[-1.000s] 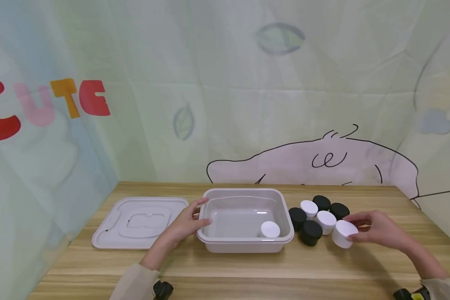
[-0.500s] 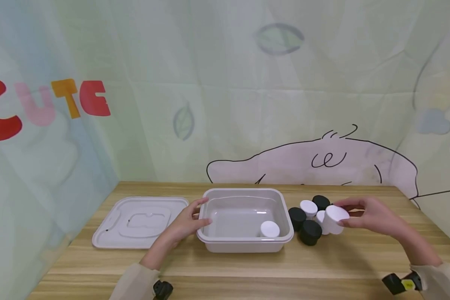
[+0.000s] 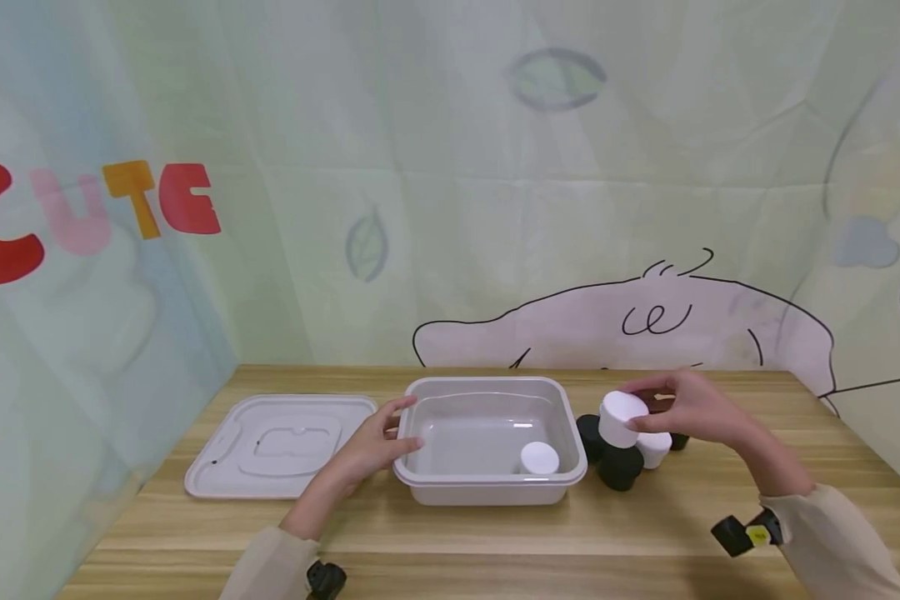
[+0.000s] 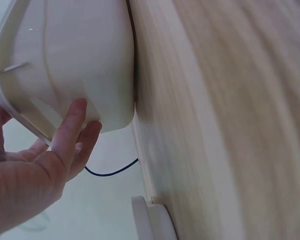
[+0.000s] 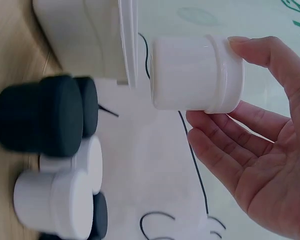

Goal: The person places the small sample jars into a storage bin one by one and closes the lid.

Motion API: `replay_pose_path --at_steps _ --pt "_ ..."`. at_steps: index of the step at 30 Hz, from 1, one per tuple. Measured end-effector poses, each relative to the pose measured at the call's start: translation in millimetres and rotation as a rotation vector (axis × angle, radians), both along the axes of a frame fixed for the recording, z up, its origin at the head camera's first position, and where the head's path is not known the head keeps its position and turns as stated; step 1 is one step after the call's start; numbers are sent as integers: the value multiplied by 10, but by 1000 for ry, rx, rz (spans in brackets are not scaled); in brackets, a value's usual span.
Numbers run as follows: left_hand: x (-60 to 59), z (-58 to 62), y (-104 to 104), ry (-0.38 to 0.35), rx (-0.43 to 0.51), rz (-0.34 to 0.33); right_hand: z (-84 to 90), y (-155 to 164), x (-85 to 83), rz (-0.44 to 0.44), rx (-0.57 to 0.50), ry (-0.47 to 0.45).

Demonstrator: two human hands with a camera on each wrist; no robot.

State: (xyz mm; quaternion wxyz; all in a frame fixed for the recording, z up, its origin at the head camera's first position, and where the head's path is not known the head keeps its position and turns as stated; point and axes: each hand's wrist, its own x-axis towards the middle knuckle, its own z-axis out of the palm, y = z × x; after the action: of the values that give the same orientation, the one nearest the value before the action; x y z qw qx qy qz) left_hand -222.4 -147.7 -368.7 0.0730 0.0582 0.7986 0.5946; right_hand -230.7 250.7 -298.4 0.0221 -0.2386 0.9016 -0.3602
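Pinched between the thumb and fingers of my right hand (image 3: 693, 408) is a small white screw-top jar (image 3: 621, 421). It is held up off the table, over the jars just right of the pale plastic box (image 3: 487, 495). In the right wrist view the jar (image 5: 190, 75) lies clear of the others, thumb at its lid. My left hand (image 3: 375, 446) grips the box's left side, the thumb over the rim and fingers against the outer wall (image 4: 85, 65). One white jar (image 3: 540, 458) stands inside the box, at its front right corner.
Right of the box cluster black jars (image 3: 620, 468) and white jars (image 3: 655, 450), partly hidden by the right hand and its jar. A flat pale lid (image 3: 221, 471) lies left of the box. Behind the wooden table (image 3: 435, 554) hangs a printed curtain (image 3: 450, 250).
My right hand has lifted the white jar from the right side of the cluster and carried it left and up toward the box. My left hand and the box have stayed put.
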Motion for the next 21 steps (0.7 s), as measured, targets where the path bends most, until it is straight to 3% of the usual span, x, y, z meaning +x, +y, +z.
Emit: replay_pose_path --at_steps 8,21 --pt "1 2 -12 5 15 -17 59 -303 -67 64 16 44" --pt "-2 1 3 0 14 4 -26 -833 -201 179 -63 10"
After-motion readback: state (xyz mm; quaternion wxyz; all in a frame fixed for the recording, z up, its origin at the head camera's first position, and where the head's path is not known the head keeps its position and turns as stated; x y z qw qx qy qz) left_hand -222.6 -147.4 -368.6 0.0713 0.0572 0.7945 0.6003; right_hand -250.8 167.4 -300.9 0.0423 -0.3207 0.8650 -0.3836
